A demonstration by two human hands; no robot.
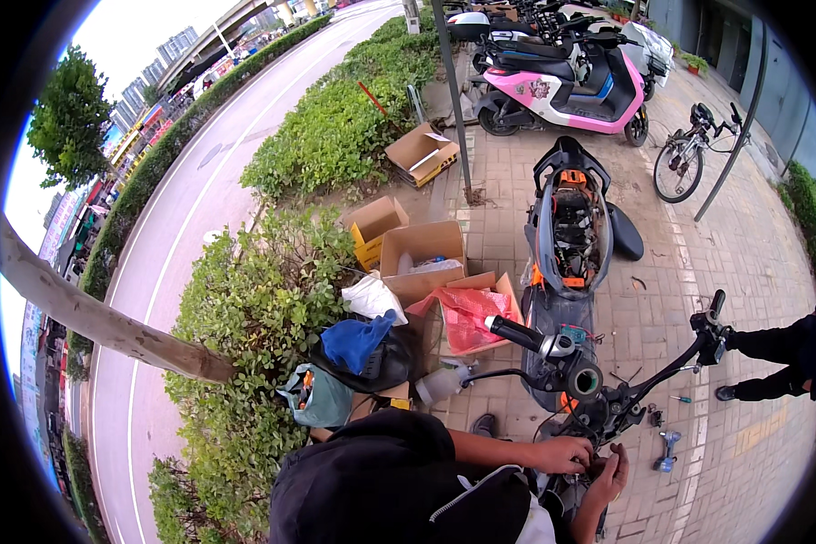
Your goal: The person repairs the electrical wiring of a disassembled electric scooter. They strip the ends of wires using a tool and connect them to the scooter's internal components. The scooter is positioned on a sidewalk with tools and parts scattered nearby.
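Note:
A partly stripped electric scooter (567, 308) stands before me, its seat area open and wiring showing inside. At its front, just below the handlebar (666, 370), both my hands are close together among dark parts and cables. My left hand (564, 455) has its fingers bent and pressed together at the front assembly. Close by on the right, my right hand (607, 479) is curled with fingertips pinched. What the fingers of either hand hold is too small and partly hidden to make out. A white-ended grip (514, 334) and a mirror-like round end (583, 379) rise toward me.
Cardboard boxes (422, 252), a red plastic bag (471, 317), a blue cloth (358, 343) and a green bag (320, 399) lie left. A blue power tool (667, 451) and a screwdriver (681, 399) lie on the paving right. A person (784, 354) stands there; a pink scooter (562, 86) is beyond.

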